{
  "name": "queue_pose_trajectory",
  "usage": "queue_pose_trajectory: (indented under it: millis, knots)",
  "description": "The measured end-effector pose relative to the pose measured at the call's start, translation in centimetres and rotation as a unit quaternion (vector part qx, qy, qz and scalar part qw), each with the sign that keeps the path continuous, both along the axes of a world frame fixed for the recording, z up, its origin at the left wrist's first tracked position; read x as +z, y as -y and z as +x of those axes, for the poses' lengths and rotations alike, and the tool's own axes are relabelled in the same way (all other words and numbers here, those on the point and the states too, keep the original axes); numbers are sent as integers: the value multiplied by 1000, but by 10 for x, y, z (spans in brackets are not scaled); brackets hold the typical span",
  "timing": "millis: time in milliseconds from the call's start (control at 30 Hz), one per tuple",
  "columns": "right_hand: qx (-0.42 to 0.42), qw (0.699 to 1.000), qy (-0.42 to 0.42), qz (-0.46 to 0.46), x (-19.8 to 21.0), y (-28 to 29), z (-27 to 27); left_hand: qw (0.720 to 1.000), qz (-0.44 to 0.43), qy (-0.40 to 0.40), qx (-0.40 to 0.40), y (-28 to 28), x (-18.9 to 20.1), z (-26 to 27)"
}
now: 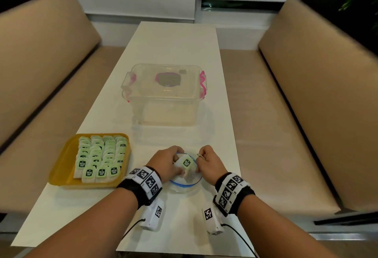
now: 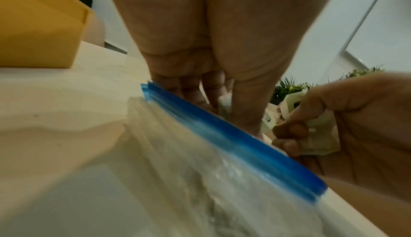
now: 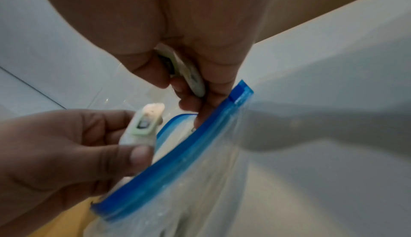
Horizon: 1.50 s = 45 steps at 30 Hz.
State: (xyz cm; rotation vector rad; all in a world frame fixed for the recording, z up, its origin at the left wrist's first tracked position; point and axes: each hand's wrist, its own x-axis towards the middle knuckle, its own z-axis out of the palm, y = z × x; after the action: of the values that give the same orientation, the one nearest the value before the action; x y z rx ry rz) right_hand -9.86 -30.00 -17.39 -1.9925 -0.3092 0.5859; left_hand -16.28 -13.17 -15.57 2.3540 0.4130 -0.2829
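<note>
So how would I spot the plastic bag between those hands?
At the near end of the white table, before the clear box with pink latches, find the left hand and right hand. Between them sits the zip bag: the only soft clear pouch, rimmed in blue.

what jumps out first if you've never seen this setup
The two hands at the near edge of the table: the left hand pinches a green-labelled tea bag over a blue-sealed zip bag, the right hand a second tea bag. Left of them, a yellow tray of tea bags; beyond, a clear lidded box.
</note>
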Motion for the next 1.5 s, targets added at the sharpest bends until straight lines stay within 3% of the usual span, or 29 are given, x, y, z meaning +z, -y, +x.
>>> queue_pose_trajectory:
  millis: [200, 433, 633, 1033, 1267, 1367, 1500]
  knots:
    - [50, 998, 17, 44, 22, -14, -3, 990, -87, 104, 27, -16, 18, -10]
    - [73, 992, 93, 33, 37, -39, -1, 989, -45, 137, 23, -29, 30, -15]
    - [108, 982, 154, -10, 42, -61, -1, 996, -17, 92, 15, -53, 37, -22]
    - [166, 970, 176, -7, 65, -139, -21, 984, -39, 172, 35, -129, 82, -45]
    - [161, 980, 120, 12, 74, -193, -32, 990, 12, 137, 34, -201, 103, -70]
    - [130, 988, 67, 39, 76, -209, -36, 996, 45, 75, 28, -234, 104, -85]
    - [128, 989, 73, 20, 74, -225, -38, 995, 90, -43, -17, -258, 93, -105]
